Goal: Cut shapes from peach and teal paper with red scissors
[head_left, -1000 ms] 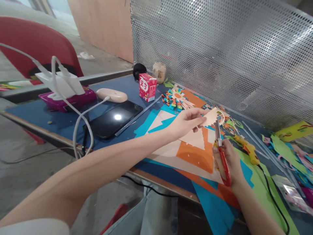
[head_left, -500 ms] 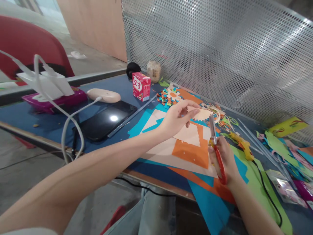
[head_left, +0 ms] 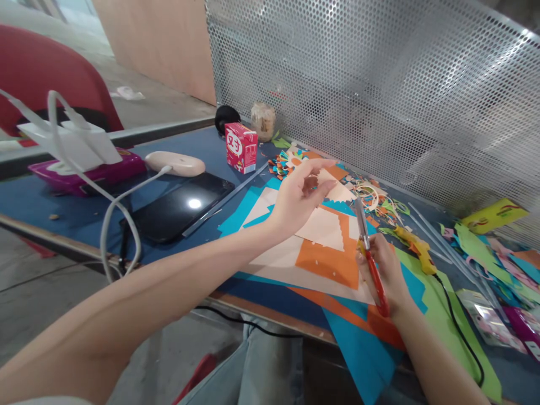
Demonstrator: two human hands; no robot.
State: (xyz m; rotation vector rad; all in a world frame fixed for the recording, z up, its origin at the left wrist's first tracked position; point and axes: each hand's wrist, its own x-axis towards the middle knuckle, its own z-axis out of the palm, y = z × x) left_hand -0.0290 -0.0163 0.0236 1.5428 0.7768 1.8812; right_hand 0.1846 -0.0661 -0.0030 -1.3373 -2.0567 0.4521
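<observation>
- I locate the cream paper piece (head_left: 341,190) at my left hand (head_left: 297,194), over the desk (head_left: 183,140); thumb and index stand apart; I cannot tell whether other fingers clamp it.
- My right hand (head_left: 387,273) clamps its fingers around the scissors (head_left: 371,267), blades outward, presumably for access to the paper's edge.
- The orange sheet (head_left: 323,267) lies below, seemingly for easy reach.

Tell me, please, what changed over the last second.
The left hand moved toward the paper flower, its pinch wider; the toothed pale paper turned, its right end lower. Whether it's released is unclear. The right hand still holds the scissors; the pink box stayed put.
</observation>
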